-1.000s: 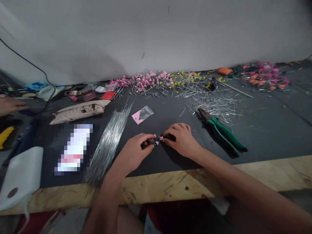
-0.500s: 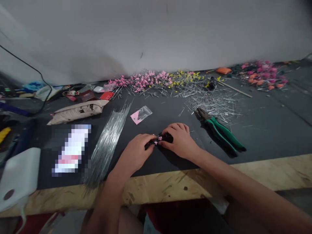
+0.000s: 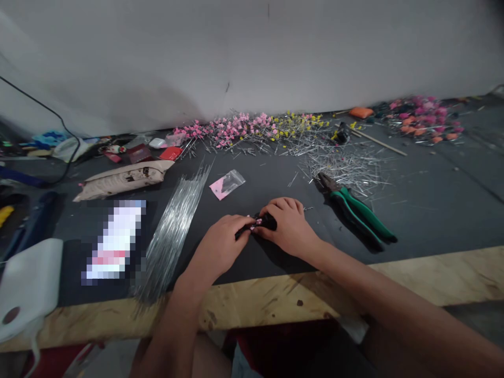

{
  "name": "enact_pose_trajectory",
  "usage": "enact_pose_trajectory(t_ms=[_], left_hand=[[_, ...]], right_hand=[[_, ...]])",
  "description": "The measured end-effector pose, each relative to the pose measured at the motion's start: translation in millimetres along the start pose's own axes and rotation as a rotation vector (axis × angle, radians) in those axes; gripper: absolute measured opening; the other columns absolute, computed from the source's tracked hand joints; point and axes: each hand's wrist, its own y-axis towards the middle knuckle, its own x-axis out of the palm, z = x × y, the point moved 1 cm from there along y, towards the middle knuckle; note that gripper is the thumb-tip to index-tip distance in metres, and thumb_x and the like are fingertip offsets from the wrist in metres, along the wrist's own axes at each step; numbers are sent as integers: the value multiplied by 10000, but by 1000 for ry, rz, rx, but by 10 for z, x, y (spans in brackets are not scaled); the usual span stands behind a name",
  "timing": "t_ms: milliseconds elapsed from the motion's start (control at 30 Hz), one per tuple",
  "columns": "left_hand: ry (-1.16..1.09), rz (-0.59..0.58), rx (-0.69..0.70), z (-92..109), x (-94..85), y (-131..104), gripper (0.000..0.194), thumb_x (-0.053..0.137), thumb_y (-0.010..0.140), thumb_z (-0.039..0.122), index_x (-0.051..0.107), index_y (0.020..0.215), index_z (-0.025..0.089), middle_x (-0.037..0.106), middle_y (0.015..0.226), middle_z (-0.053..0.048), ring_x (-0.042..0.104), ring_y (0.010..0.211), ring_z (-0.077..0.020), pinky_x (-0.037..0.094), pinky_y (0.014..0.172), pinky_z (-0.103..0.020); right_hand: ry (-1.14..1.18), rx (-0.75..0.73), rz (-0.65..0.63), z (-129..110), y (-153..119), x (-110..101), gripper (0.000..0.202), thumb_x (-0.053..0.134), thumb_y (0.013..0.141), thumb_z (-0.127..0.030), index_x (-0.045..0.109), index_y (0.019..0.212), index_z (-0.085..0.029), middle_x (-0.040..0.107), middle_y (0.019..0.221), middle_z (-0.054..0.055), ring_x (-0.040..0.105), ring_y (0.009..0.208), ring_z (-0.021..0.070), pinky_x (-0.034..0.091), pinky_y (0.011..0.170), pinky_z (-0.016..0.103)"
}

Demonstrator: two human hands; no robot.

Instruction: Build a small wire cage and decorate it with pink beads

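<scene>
Near the front middle of the dark work surface, my left hand (image 3: 223, 242) and my right hand (image 3: 289, 224) face each other, fingers bent around a small black object with pink bits (image 3: 256, 222). Its left end sits between my left thumb and fingers, its right end under my right fingers. The fingers partly cover it, so its shape is unclear. Behind the hands lies a small clear bag with a pink card (image 3: 227, 184). A bundle of thin silver wires (image 3: 175, 231) lies left of my left hand. Green-handled pliers (image 3: 356, 212) rest to the right.
Along the wall are pink flower pieces (image 3: 236, 128), yellow ones (image 3: 301, 126) and a magenta-orange pile (image 3: 427, 119). Loose wires (image 3: 350, 168) lie behind the pliers. At left are a beige pouch (image 3: 124, 181), a blurred phone (image 3: 114, 241) and a white device (image 3: 33, 286).
My hands have drawn very slightly closer together around the black object. The rest of the scene shifts a little to the left with the view.
</scene>
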Motion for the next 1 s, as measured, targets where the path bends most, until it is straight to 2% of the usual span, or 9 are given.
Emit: enact_pose_trajectory(t_ms=[200,767,1000], left_hand=[[-17,1,-1,10,11,25,218,443,868,231,601,1018,238,649,1010,-15,569,930,-186,430,792,-324],[-79,-16,9,10,8,46,215,446,858,179,593,1003,240,639,1016,-5,568,949,-169,425,820,-315],[-87,-7,6,17,17,49,223,442,859,183,594,1010,245,640,1032,-3,570,960,-168,427,831,-311]], right_hand=[[-7,-2,7,-1,-5,9,280,601,753,-470,608,911,-239,580,1002,54,457,1028,244,292,914,408],[13,-5,2,-5,-9,-9,272,608,750,-454,613,914,-237,583,1007,51,459,1029,246,291,915,411],[19,5,-4,-7,-15,-9,250,615,746,-400,611,935,-236,583,1019,50,454,1038,244,284,923,410]])
